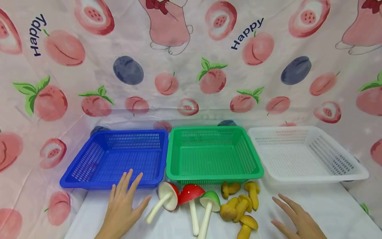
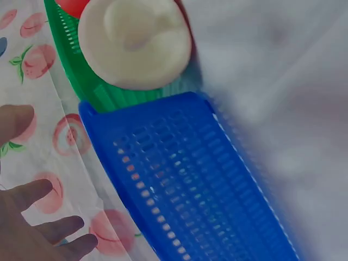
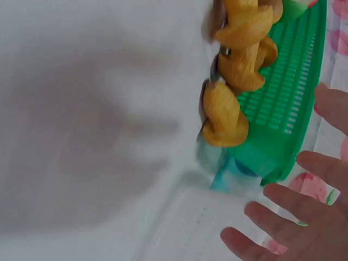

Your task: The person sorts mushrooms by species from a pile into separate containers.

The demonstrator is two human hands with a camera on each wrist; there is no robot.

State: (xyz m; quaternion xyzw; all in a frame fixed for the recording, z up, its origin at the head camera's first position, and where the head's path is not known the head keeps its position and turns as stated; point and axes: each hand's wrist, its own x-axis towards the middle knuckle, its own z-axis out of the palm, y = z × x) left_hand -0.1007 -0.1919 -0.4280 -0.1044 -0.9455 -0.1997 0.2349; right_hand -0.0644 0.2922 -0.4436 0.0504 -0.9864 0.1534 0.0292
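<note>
L hand, R hand, fingers apart; nr L, red-cap faux toadstool, prob. light, stiff, best held mid-stem.

We see a blue basket, a green basket and a white basket. We notice two red-capped mushrooms, at least one white-dotted, a green-capped mushroom and mustard-yellow mushrooms. Pink peaches and dark blue plums pattern the pale backdrop.
</note>
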